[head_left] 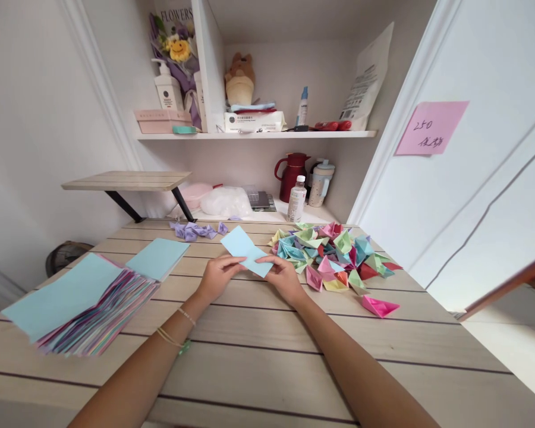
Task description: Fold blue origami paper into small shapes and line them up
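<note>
A light blue sheet of paper point(246, 248) is held a little above the table, tilted, between both hands. My left hand point(220, 275) pinches its left edge with thumb and fingers. On the opposite side, my right hand point(285, 278) pinches the lower right edge. To the right lies a heap of folded paper boats point(334, 252) in many colours, with one pink paper boat point(380, 306) apart from it, nearer me. At the left are a thick stack of coloured paper point(102, 309) topped with light blue and a smaller light blue paper stack point(157, 259).
Purple folded papers point(198, 232) lie at the table's back. A small raised wooden shelf point(127, 181) on black legs stands back left. Behind are a bottle point(296, 199), a red jug point(293, 175), a light blue tumbler point(321, 183) and a plastic bag point(226, 201). A pink note point(432, 127) hangs on the right.
</note>
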Demonstrator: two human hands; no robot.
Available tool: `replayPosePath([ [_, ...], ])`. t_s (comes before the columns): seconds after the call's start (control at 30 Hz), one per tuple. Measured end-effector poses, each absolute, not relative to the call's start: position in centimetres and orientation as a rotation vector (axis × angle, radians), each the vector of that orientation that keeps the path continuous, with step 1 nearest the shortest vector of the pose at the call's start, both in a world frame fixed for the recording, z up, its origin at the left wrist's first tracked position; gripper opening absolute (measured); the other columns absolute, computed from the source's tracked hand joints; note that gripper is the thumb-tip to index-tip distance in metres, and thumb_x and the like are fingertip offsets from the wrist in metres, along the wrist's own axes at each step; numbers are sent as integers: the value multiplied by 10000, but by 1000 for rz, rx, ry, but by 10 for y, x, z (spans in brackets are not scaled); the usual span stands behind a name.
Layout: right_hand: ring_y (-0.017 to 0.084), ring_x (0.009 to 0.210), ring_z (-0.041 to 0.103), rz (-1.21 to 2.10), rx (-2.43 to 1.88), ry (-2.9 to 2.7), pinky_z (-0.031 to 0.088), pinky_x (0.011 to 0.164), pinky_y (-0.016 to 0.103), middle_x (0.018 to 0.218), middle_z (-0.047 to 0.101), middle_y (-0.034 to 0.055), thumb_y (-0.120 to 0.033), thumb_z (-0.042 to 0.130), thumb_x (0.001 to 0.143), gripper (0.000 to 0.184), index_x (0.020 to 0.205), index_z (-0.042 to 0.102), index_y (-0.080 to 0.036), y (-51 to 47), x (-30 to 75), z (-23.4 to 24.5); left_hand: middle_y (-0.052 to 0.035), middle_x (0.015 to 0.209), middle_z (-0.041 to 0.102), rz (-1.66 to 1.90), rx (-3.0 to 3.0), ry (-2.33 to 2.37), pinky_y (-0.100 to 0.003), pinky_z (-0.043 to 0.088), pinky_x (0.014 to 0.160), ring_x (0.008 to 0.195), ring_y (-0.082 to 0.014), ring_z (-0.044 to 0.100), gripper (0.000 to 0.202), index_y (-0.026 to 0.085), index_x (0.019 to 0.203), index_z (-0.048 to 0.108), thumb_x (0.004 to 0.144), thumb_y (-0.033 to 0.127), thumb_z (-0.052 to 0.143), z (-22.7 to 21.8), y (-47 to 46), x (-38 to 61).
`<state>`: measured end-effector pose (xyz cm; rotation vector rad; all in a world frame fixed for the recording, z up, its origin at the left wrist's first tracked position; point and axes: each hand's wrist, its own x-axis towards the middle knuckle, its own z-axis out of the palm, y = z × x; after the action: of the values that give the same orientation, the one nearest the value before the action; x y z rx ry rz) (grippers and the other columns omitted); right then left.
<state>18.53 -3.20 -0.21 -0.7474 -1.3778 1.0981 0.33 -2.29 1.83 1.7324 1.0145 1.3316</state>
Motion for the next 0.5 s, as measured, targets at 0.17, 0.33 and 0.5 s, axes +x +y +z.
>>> replayPosePath([
  [0.17, 147, 679, 573, 1122, -839, -1326, 461, 644, 276, 725, 638, 6, -314, 739, 529, 242, 697, 643, -169, -33, 189, 1, -56, 739, 680, 1286, 1948, 1054, -299, 469, 692, 702, -194, 603, 138, 236, 762, 713, 649, 297, 660, 23, -26, 0],
  [0.33, 126, 593, 543, 1126, -869, -1087, 450, 592, 258, 641, 587, -23, -367, 728, 538, 286, 662, 561, -171, -33, 184, -3, -60, 756, 679, 1257, 1670, 992, -306, 487, 716, 737, -196, 627, 194, 173, 754, 642, 623, 311, 677, 17, -33, 16],
  [0.5, 148, 657, 591, 1172, -806, -895, 486, 625, 289, 756, 612, -7, -334, 741, 523, 424, 840, 493, -200, -31, 178, -7, -40, 777, 673, 1273, 1439, 863, -325, 493, 736, 738, -179, 652, 459, 198, 932, 411, 592, 265, 713, 15, -40, 29],
])
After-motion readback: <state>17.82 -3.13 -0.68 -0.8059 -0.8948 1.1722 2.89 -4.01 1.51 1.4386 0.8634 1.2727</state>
